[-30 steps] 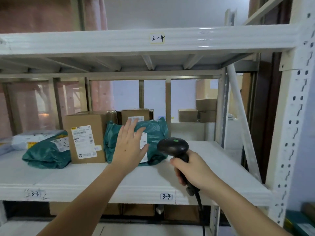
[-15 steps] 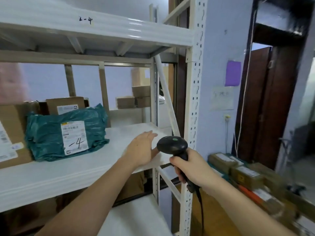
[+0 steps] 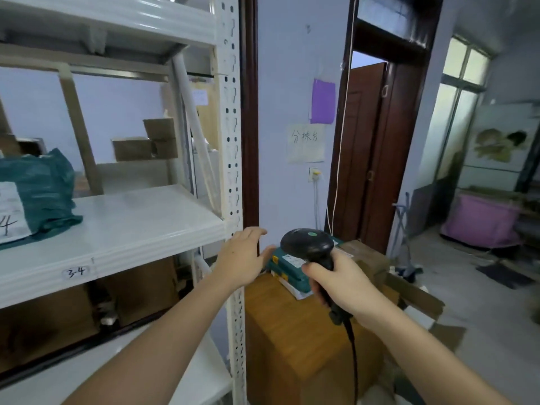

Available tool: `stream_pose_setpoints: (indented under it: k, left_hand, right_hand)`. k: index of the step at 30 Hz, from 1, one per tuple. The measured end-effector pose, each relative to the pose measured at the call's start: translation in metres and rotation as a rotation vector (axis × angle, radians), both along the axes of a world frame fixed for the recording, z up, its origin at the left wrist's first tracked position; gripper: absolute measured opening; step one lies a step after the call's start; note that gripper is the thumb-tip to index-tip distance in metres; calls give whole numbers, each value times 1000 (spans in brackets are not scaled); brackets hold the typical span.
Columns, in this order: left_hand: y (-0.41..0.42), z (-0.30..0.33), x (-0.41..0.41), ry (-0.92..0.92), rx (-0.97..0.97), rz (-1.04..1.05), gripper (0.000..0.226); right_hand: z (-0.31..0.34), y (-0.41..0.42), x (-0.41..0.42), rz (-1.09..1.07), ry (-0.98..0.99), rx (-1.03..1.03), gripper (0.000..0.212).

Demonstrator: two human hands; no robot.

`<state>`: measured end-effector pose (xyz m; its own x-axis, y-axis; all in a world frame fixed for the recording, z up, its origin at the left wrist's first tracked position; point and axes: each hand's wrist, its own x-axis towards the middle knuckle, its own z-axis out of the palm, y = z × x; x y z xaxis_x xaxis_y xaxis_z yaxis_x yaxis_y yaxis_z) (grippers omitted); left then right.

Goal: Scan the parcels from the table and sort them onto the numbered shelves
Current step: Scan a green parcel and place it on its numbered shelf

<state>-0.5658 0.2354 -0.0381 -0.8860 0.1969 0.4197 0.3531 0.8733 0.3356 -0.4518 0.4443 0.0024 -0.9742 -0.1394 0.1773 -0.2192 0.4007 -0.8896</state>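
Observation:
My right hand [image 3: 342, 280] grips a black barcode scanner [image 3: 309, 244] by its handle, its cord hanging down. My left hand [image 3: 242, 255] is held out with relaxed fingers, empty, in front of the shelf post. Just beyond both hands, teal parcels [image 3: 287, 266] lie stacked on a wooden table [image 3: 292, 323], with brown cardboard boxes [image 3: 362, 258] behind them. A teal bagged parcel [image 3: 41, 194] marked "4" sits at the left on the white shelf [image 3: 131, 229] labelled 3-4.
The white perforated shelf post [image 3: 232, 141] stands between shelf and table. More cardboard boxes [image 3: 140, 290] sit under the shelf. A dark wooden door [image 3: 365, 159] is open behind the table. A pink bin [image 3: 482, 220] and floor clutter lie at the right.
The view has swung right from the shelf to the table. My left hand left the teal parcel on shelf 3-4 and now hovers near the table's parcels. The scanner stays gripped.

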Motion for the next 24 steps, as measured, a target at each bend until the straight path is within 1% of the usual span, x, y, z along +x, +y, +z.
stream_pose_setpoints:
  k: [2, 6, 9, 14, 18, 24]
  left_hand:
    - [19, -15, -4, -41, -29, -18, 60]
    - [56, -42, -18, -121, -48, -21, 63]
    - [83, -64, -30, -178, -23, -33, 60]
    - [121, -92, -56, -255, -50, -63, 61]
    - [151, -109, -89, -303, -75, -99, 61]
    - [183, -130, -163, -348, -110, -151, 61]
  right_hand:
    - [-8, 25, 3, -18, -6, 2, 18]
    - [-22, 70, 5, -58, -25, 45, 25]
    - [-35, 101, 2, -91, -53, 49, 20]
    - [-55, 136, -16, -154, -92, 33, 16]
    - [-72, 152, -44, -200, -119, 40, 7]
    - [-93, 173, -110, -267, -194, 7, 14]
